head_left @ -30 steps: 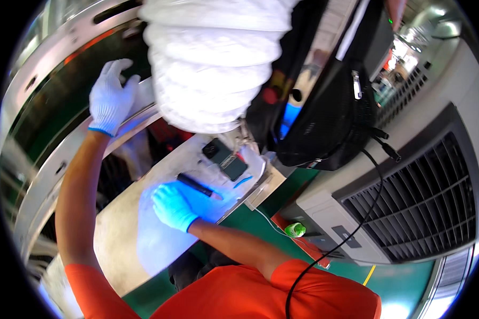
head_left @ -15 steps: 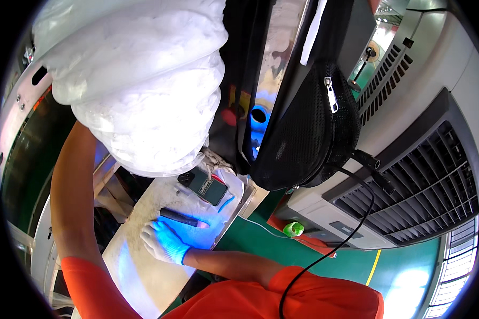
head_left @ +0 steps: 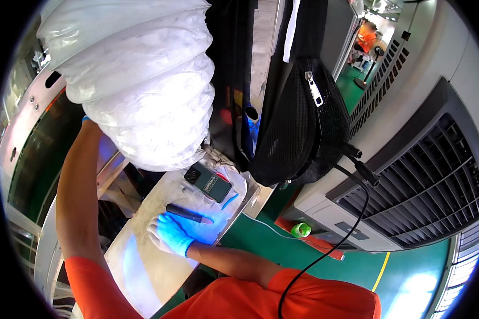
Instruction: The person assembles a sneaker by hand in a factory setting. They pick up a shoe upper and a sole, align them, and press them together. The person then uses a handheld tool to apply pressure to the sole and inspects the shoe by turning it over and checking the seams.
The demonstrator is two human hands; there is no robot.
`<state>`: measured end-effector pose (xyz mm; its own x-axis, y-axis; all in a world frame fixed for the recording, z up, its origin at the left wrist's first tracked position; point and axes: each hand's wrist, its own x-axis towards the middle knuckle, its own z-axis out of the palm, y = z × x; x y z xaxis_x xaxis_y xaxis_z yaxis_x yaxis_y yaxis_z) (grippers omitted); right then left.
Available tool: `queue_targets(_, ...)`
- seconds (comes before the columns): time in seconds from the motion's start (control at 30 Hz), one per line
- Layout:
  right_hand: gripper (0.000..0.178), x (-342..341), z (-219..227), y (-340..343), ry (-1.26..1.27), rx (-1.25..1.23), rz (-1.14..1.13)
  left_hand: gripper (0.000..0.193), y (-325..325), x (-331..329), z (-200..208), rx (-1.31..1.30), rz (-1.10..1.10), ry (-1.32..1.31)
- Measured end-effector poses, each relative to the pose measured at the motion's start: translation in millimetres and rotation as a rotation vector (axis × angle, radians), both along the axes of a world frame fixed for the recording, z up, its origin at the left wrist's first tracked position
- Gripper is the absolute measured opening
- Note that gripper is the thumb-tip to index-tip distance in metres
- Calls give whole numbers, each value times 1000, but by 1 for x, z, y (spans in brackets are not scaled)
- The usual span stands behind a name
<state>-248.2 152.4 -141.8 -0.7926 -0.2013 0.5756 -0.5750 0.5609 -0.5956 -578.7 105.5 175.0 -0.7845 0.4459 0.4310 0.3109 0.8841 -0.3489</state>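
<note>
My right hand [head_left: 169, 234], in a white glove tinted blue by the light, rests on the pale tabletop [head_left: 146, 255]. Its fingers look loosely laid on the surface, with nothing visible in them. Just beyond it lies a dark, bar-shaped thing [head_left: 184, 213] with a paler end; its kind is unclear. A dark green phone [head_left: 208, 182] lies back up farther away, beside a small blue strip [head_left: 230, 201]. My left arm [head_left: 79, 196] reaches up and forward behind a large white ribbed duct [head_left: 143, 95]. Only a bit of blue glove cuff [head_left: 86, 119] shows; the left fingers are hidden.
A black mesh zip bag [head_left: 303, 127] hangs at centre right, with a black cable [head_left: 351, 226] running down from it. A big grey air cooler [head_left: 404, 175] stands on the right. A white curved frame [head_left: 34, 106] borders the left. Far back, a person in orange [head_left: 366, 38] sits near a fan.
The view has shifted slightly. My left forearm has gone a little farther up behind the duct, and its glove cuff now shows. My right hand stays beside the dark bar-shaped thing.
</note>
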Motion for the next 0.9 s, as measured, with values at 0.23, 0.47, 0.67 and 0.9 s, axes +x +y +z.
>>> queue_targets(0.23, 11, -1, -4, -3, 76, 40, -4, 28, -116, 121, 24, 300, -204, 84)
queue_targets(0.47, 14, -1, -9, -8, 92, 82, -72, 25, -106, 291, -24, 285, -517, 508)
queue_targets(0.67, 17, -2, -11, -21, -44, 348, -1, 41, -50, 285, -152, 353, -510, -230)
queue_targets(0.9, 21, -3, -4, -3, 195, 239, -63, 42, 43, 97, -271, 896, 145, -874)
